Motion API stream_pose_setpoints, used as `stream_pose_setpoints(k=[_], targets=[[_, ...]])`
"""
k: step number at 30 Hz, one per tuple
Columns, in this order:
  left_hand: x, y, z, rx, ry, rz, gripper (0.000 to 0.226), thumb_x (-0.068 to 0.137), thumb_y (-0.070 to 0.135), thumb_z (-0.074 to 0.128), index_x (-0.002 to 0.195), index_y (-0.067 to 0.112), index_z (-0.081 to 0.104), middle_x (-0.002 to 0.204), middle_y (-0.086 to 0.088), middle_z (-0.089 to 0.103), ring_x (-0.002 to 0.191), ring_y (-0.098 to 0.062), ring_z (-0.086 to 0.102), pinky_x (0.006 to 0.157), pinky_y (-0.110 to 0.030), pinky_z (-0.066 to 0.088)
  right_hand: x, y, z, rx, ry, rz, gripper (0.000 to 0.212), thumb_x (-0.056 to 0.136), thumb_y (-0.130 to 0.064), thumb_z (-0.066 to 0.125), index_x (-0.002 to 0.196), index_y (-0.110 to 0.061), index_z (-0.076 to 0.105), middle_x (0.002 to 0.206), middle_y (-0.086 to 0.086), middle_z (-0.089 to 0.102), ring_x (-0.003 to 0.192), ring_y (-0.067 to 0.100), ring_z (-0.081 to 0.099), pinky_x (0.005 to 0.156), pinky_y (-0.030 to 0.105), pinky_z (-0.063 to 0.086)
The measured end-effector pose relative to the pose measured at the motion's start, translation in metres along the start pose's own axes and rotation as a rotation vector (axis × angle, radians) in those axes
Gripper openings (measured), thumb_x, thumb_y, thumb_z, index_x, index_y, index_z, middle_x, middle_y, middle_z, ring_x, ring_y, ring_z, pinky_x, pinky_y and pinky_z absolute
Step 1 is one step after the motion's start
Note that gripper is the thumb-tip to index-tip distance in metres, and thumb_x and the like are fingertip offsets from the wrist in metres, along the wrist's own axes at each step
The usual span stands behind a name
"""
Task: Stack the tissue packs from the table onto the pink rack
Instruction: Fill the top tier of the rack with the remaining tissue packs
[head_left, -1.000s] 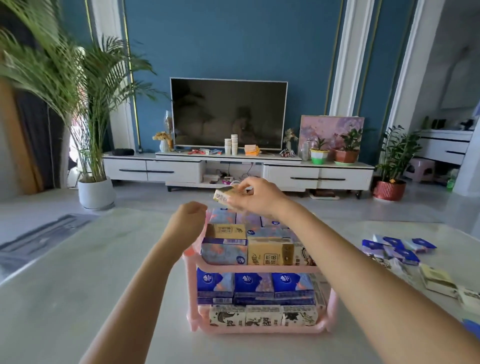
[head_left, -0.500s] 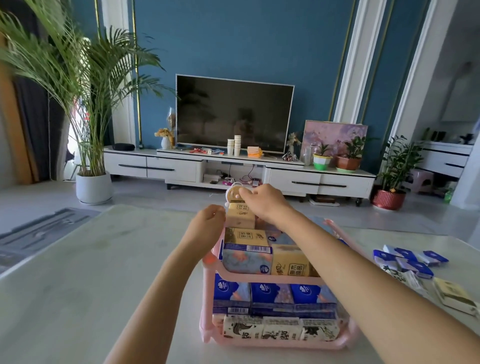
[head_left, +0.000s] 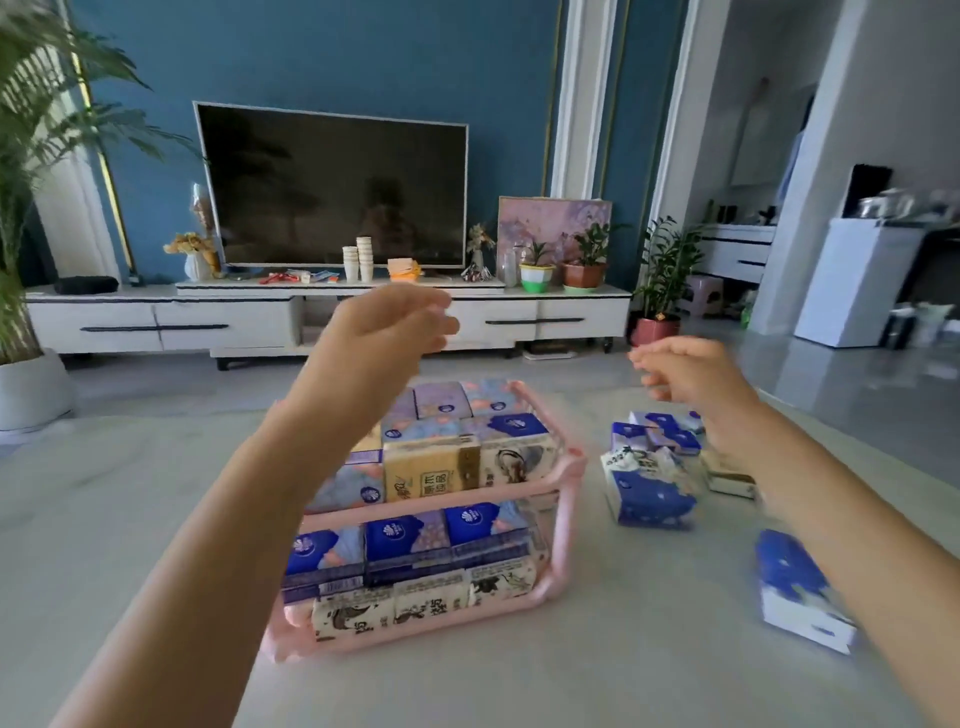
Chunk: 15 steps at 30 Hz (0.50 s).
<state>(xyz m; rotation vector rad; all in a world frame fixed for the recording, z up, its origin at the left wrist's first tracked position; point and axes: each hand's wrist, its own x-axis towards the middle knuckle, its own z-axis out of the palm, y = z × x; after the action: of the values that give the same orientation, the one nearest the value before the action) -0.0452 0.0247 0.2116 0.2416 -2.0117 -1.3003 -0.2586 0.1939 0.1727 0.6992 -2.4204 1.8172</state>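
Between placements, the left hand (head_left: 384, 325) hung loosely curled and empty above the pink rack (head_left: 415, 505), while the right hand (head_left: 688, 376), slack and empty, hovered over the tissue packs (head_left: 652, 488) below it, probably needing a downward pinch next.

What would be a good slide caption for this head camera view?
Left hand above the stocked pink rack, right hand above loose tissue packs on the table; both appear empty.
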Motion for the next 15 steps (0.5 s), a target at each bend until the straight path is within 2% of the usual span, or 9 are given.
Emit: stream_pose_setpoints(k=[2, 3, 5, 7, 8, 10, 12, 15], targets=[[-0.009, 0.018, 0.045, -0.199, -0.193, 0.006, 0.021, 0.096, 0.017, 0.042, 0.103, 0.02, 0.062, 0.099, 0.004, 0.07, 0.094, -0.01, 0.065, 0.084, -0.028, 0.051, 0.004, 0.043, -0.05, -0.059, 0.104, 0.137, 0.012, 0.088, -0.005, 0.055, 0.079, -0.006, 0.062, 0.072, 0.009, 0.055, 0.056, 0.014, 0.046, 0.042, 0.013, 0.041], [-0.013, 0.02, 0.074, -0.237, -0.294, -0.01, 0.022, 0.096, 0.015, 0.042, 0.101, 0.019, 0.063, 0.098, 0.003, 0.07, 0.093, -0.01, 0.066, 0.084, -0.027, 0.052, 0.005, 0.065, -0.072, -0.123, 0.142, 0.201, 0.016, 0.088, -0.004, 0.055, 0.073, -0.007, 0.06, 0.073, 0.011, 0.056, 0.054, 0.015, 0.046, 0.04, 0.015, 0.04], [-0.027, 0.012, 0.136, -0.234, -0.461, -0.046, 0.019, 0.095, 0.013, 0.046, 0.094, 0.019, 0.064, 0.096, -0.001, 0.07, 0.09, -0.013, 0.065, 0.082, -0.027, 0.05, 0.007, 0.108, -0.108, -0.223, 0.183, 0.319, 0.025, 0.086, -0.001, 0.053, 0.062, -0.008, 0.055, 0.072, 0.016, 0.056, 0.05, 0.018, 0.044, 0.042, 0.02, 0.038], [-0.041, -0.019, 0.197, -0.141, -0.553, -0.08, 0.016, 0.091, 0.016, 0.05, 0.089, 0.021, 0.065, 0.093, -0.004, 0.068, 0.087, -0.014, 0.058, 0.077, -0.021, 0.045, 0.01, 0.144, -0.132, -0.274, 0.196, 0.398, 0.024, 0.085, 0.002, 0.051, 0.062, -0.005, 0.054, 0.066, 0.016, 0.053, 0.046, 0.02, 0.047, 0.042, 0.02, 0.036], [-0.047, -0.038, 0.224, -0.053, -0.563, -0.102, 0.017, 0.091, 0.016, 0.05, 0.095, 0.021, 0.065, 0.094, 0.0, 0.066, 0.09, -0.012, 0.057, 0.076, -0.015, 0.041, 0.012, 0.16, -0.14, -0.317, 0.189, 0.417, 0.018, 0.084, 0.003, 0.05, 0.068, -0.001, 0.057, 0.066, 0.015, 0.052, 0.051, 0.021, 0.051, 0.046, 0.022, 0.039], [-0.057, -0.075, 0.264, 0.123, -0.549, -0.15, 0.025, 0.093, 0.019, 0.048, 0.116, 0.021, 0.058, 0.112, 0.006, 0.06, 0.106, -0.008, 0.054, 0.08, -0.008, 0.036, 0.018, 0.19, -0.147, -0.42, 0.181, 0.416, 0.014, 0.083, 0.001, 0.051, 0.087, 0.005, 0.064, 0.081, 0.017, 0.058, 0.076, 0.025, 0.056, 0.066, 0.029, 0.043], [-0.066, -0.096, 0.295, 0.249, -0.563, -0.165, 0.043, 0.092, 0.032, 0.051, 0.134, 0.026, 0.041, 0.135, 0.007, 0.045, 0.124, -0.009, 0.042, 0.097, -0.015, 0.031, 0.024, 0.213, -0.148, -0.489, 0.153, 0.404, 0.024, 0.085, -0.005, 0.055, 0.106, 0.005, 0.061, 0.106, 0.019, 0.062, 0.097, 0.031, 0.058, 0.081, 0.031, 0.043], [-0.075, -0.102, 0.337, 0.395, -0.595, -0.09, 0.076, 0.083, 0.051, 0.057, 0.144, 0.034, 0.016, 0.149, 0.006, 0.021, 0.136, -0.014, 0.024, 0.109, -0.03, 0.022, 0.036, 0.234, -0.145, -0.637, 0.054, 0.387, 0.051, 0.088, -0.027, 0.058, 0.134, -0.01, 0.043, 0.135, 0.014, 0.049, 0.123, 0.031, 0.047, 0.097, 0.032, 0.038]])
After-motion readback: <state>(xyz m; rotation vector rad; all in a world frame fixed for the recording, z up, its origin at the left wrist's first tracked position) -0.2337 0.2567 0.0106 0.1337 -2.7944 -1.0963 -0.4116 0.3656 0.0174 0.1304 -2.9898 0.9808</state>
